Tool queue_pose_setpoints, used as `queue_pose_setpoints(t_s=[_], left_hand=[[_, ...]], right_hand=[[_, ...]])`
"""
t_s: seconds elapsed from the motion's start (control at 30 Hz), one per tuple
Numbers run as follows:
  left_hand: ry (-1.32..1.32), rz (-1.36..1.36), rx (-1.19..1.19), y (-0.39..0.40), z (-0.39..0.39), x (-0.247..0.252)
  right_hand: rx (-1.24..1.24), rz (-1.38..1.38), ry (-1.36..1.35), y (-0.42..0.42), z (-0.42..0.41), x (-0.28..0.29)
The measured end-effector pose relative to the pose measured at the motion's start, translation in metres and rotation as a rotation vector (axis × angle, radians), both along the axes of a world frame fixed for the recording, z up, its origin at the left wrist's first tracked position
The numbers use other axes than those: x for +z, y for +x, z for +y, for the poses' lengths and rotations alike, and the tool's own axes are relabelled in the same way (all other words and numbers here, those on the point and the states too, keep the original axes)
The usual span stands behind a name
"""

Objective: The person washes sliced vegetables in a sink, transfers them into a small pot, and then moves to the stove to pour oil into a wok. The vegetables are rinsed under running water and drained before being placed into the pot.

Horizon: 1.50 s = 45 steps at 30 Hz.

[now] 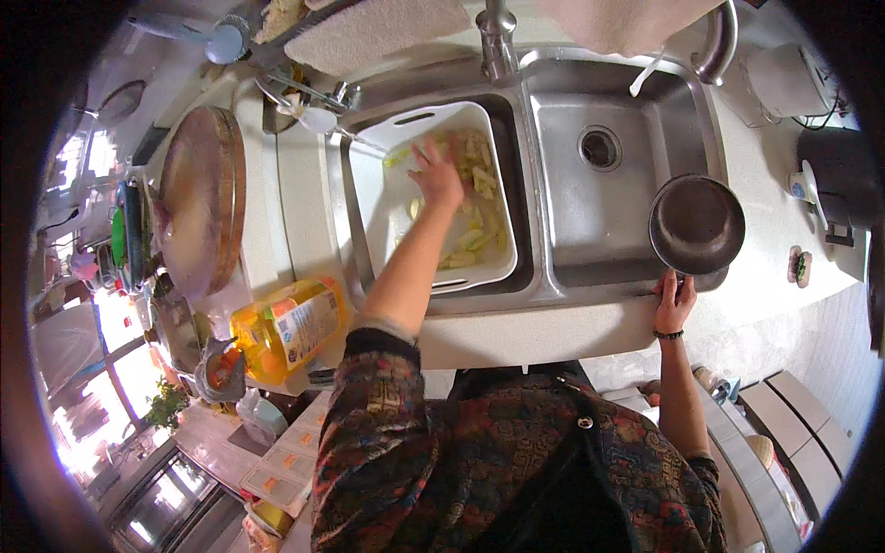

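Observation:
My left hand [440,181] is over a white plastic basin [382,235], fingers spread and slightly blurred. Pale green cut vegetable pieces [476,238] lie in water inside the basin, mostly along its right side; their exact kind is unclear. The basin stands in the left bowl of a steel double sink [539,207]. My right hand [674,302] grips the handle of a dark round pan [697,225], held above the right bowl's front right corner. The pan's inside faces up and I see no food in it.
A steel faucet [496,41] rises behind the sink divider. Left of the sink are a thick round wooden chopping board [200,200] and a large bottle of yellow liquid [287,328]. A black pot [840,176] and a small white cup [798,188] stand far right.

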<state>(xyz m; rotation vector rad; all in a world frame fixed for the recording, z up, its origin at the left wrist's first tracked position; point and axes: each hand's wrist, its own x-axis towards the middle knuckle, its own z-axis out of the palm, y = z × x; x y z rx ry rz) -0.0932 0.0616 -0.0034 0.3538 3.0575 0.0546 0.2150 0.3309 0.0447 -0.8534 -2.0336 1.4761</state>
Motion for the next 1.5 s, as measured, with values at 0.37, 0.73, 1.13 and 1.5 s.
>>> queue_pose_setpoints(t_s=[0.37, 0.73, 1.13, 1.5], left_hand=[[-0.129, -0.270, -0.707, 0.081, -0.045, -0.005], [-0.113, -0.547, -0.112, 0.050, -0.072, 0.039], [0.296, -0.010, 0.009, -0.042, -0.063, -0.034], [1.489, -0.708, 0.435, -0.021, -0.098, 0.025]], right_hand=[[0.013, -0.016, -0.011, -0.003, -0.003, 0.004], [0.009, -0.031, 0.030, 0.000, 0.002, -0.006], [-0.010, -0.014, 0.025, -0.001, -0.001, -0.002], [-0.007, -0.010, -0.001, -0.006, -0.006, 0.005]])
